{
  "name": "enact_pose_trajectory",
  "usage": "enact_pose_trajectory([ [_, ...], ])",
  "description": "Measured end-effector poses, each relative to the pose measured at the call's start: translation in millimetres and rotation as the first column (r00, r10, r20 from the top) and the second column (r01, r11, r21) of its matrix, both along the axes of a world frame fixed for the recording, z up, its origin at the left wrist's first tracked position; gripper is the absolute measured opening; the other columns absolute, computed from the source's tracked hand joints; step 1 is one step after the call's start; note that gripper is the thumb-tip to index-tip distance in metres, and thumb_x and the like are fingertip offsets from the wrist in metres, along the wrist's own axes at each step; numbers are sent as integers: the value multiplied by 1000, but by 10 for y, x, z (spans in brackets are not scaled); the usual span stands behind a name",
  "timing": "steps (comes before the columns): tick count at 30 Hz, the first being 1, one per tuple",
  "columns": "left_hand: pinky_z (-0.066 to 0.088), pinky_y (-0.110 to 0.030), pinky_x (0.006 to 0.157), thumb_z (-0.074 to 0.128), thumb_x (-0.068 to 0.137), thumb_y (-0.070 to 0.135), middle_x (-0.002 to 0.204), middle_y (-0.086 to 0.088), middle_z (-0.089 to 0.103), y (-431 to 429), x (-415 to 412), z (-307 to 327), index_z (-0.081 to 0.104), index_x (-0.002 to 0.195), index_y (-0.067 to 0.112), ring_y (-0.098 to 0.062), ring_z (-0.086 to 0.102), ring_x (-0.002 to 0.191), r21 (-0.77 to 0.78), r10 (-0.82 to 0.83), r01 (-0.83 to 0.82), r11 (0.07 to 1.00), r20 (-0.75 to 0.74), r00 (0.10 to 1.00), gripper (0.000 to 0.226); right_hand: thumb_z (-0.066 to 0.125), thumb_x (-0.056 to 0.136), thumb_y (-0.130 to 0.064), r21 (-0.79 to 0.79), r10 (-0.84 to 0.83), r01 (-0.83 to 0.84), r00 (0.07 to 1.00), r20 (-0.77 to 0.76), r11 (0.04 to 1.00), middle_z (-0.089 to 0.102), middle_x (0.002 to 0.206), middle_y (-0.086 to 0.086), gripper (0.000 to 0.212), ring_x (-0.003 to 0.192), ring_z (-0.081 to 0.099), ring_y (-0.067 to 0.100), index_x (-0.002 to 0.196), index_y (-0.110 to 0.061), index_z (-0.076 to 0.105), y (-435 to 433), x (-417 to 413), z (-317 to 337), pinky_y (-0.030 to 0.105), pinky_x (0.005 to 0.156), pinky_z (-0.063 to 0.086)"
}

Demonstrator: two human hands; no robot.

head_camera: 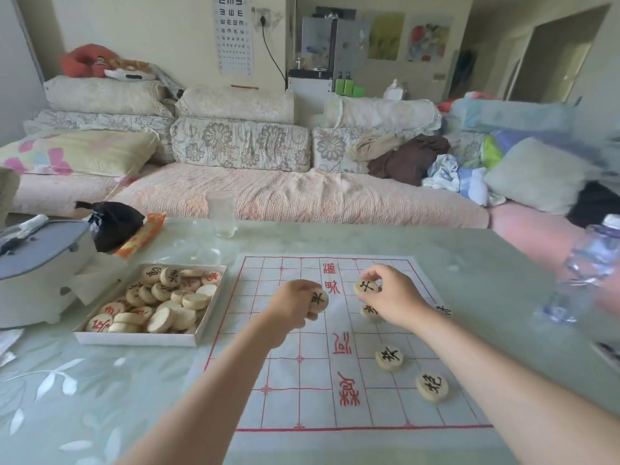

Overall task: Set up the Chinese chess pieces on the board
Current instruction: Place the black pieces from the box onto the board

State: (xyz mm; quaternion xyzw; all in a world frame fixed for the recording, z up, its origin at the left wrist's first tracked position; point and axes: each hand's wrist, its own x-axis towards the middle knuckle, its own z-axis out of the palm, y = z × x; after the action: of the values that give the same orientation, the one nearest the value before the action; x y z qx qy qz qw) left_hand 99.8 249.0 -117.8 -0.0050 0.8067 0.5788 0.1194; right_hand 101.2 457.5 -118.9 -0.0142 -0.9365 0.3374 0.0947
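Note:
A white cloth board (295,407) with red grid lines lies on the table in front of me. My left hand (293,305) holds a round wooden piece with a black character (318,299) above the board's middle. My right hand (391,297) pinches another black-marked piece (367,286) over the far right half. Just under that hand a piece (370,311) lies on the board. Two more black pieces (389,358) (432,385) sit nearer on the right side. A white box (134,337) left of the board holds several red and black pieces.
A grey-lidded white appliance (37,273) stands at the far left, with a black pouch (112,223) and an orange packet (142,234) behind the box. A clear glass (221,213) stands beyond the board. A plastic bottle (583,270) is at the right edge. A sofa lies behind.

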Motion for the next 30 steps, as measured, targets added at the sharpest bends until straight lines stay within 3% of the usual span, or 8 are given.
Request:
enact_pose_trajectory([
  [5,50,-24,60,41,94,9,104,-7,64,633,-51,-52,61,120,14,-15,61,73,27,-1,2,1000,-38,999,34,76,82,-27,-20,-91,91,996,-22,996,66,108,-7,20,100,58,13,100,-25,68,680,42,-41,24,79,38],
  [9,58,-41,83,49,92,10,102,-3,67,1094,-191,-41,68,112,16,-19,65,77,17,-18,20,1000,-126,992,28,76,81,-22,-26,-221,219,973,-72,975,67,103,-8,13,92,57,13,94,-24,71,1142,10,-88,24,73,36],
  [13,57,-38,76,52,94,13,97,0,65,1428,-264,-38,68,112,19,-19,64,69,7,-33,34,999,-135,990,25,75,81,-20,-55,-285,282,957,-56,958,68,100,-9,10,87,56,13,88,-26,71,1424,-72,-177,24,71,35],
  [16,53,-27,57,54,95,16,98,0,64,1583,-282,-85,67,113,21,-19,65,70,-11,-45,44,999,-112,993,23,75,81,-24,-50,-268,267,963,-28,962,68,100,-11,8,90,57,12,84,-30,70,1458,-158,-267,25,74,38],
  [19,57,-33,69,57,94,15,99,-2,67,1638,-335,-171,68,111,20,-21,67,76,-49,-34,28,998,-125,992,22,75,81,-30,-14,-276,276,961,12,961,63,99,-15,7,92,56,11,82,-33,69,1440,-246,-339,26,76,42],
  [24,50,-25,57,60,92,17,103,-2,68,1627,-426,-242,70,110,20,-21,61,82,-81,-16,4,997,-140,990,21,65,81,-35,163,-331,312,937,108,936,68,95,-13,5,102,61,21,78,-33,68,1436,-339,-390,30,83,48],
  [27,51,-24,56,61,91,18,101,-2,68,1610,-456,-253,69,109,19,-21,63,81,-68,13,-23,997,-138,990,19,56,82,-30,278,-331,307,943,41,910,63,100,-8,16,105,53,26,82,-33,72,1408,-351,-336,32,82,42],
  [30,50,-23,54,60,92,16,91,-3,68,1613,-452,-215,68,112,16,-17,60,70,3,38,-38,999,-97,995,22,55,88,-26,55,-231,231,973,-3,971,63,107,-8,19,103,57,20,90,-33,73,1318,-355,-249,30,85,43],
])
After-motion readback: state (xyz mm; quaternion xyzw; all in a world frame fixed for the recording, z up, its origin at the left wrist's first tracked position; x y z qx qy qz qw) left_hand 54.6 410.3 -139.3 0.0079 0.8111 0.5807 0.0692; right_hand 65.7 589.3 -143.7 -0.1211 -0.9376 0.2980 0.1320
